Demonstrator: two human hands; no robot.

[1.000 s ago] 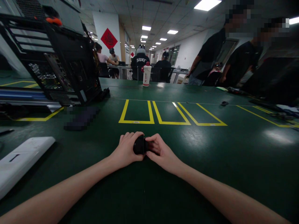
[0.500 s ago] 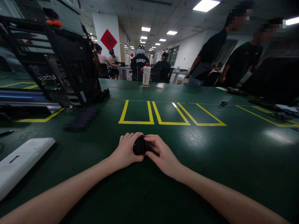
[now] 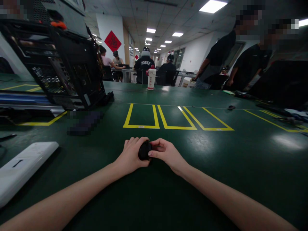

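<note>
Both forearms reach in from the lower corners and slant inward, so the hands meet over the green table (image 3: 149, 199). The left hand (image 3: 132, 154) curves around the black object (image 3: 143, 151), fingers bent over its far side, thumb low on the near side, palm against its left. The right hand (image 3: 169, 155) comes at it from the right, wrist bent, thumb straight against the near edge, fingers curled and nearly closed on that side; their tips are partly hidden. The object sits between the hands, nearer than the yellow tape (image 3: 141, 126).
</note>
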